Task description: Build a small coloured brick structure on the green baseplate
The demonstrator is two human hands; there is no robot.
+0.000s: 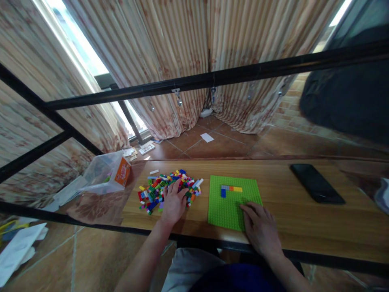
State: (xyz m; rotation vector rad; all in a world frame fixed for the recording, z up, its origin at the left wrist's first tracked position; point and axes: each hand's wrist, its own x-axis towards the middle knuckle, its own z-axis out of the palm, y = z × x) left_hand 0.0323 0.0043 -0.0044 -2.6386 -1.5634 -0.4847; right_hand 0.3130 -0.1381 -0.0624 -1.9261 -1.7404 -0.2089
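A heap of small coloured bricks (158,187) lies on the wooden table (304,215). My left hand (173,202) rests on the heap's right part with its fingers spread flat over the bricks. To the right lies a green baseplate (226,211) with a short row of grey, orange and yellow bricks and a blue brick (231,189) fixed near its top. My right hand (261,229) lies flat on the baseplate's lower right corner, fingers stretched out, holding nothing that I can see.
A clear plastic box (105,174) with an orange label lies tipped at the table's left end. A black phone (317,183) rests at the right. A black metal frame (212,79) crosses above. Curtains and a tiled floor with scattered papers lie beyond.
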